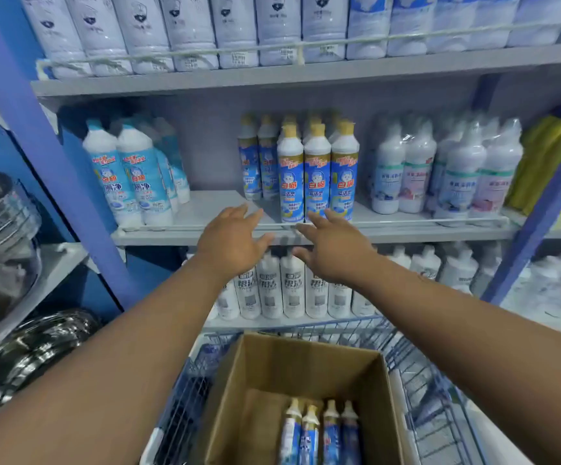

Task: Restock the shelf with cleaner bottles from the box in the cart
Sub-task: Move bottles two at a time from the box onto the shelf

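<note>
I see both arms stretched forward, left hand (230, 245) and right hand (334, 251) spread, empty, before the shelf (205, 234) bottles (317, 172).

My left hand (230, 241) and right hand (334, 253) are bare, no gloves, rings, watch or bands, and both forearms run uncovered to the near edge of view, no sleeve showing on either.
</note>
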